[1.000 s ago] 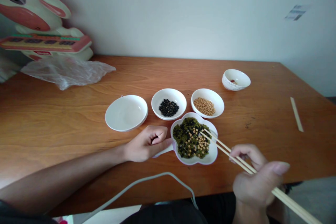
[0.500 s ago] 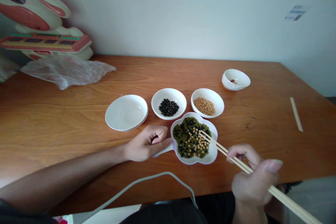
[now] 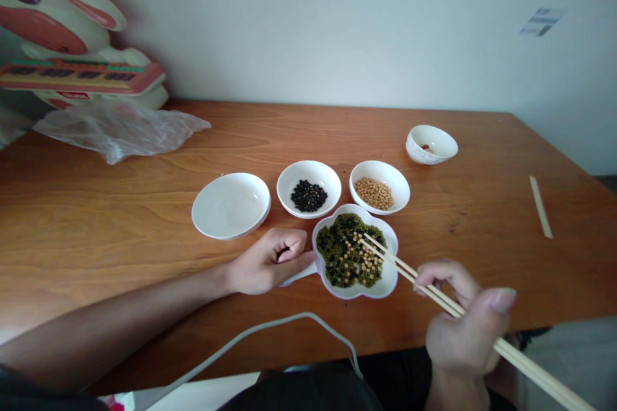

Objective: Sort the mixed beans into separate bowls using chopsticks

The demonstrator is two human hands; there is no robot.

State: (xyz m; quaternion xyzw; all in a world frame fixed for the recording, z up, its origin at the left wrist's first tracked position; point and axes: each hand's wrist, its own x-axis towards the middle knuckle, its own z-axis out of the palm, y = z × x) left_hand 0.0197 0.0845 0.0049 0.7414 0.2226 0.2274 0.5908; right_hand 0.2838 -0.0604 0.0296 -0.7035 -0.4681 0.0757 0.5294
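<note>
My left hand is closed around the handle of a flower-shaped white dish with a pale purple rim. Green, black and tan beans lie mixed in that dish. In my right hand is a pair of wooden chopsticks, their tips slightly apart over the beans; whether they touch any bean I cannot tell. Just behind the dish stand a white bowl of black beans and another white bowl of tan soybeans. To the left sits an empty white bowl.
A small white bowl with a few reddish bits stands toward the back right. A pale strip lies near the right edge. A plastic bag and a toy keyboard are at back left. A white cable crosses the front.
The chopstick tips have shifted slightly left and up over the beans, opening a little wider. My left hand keeps its hold on the handle.
</note>
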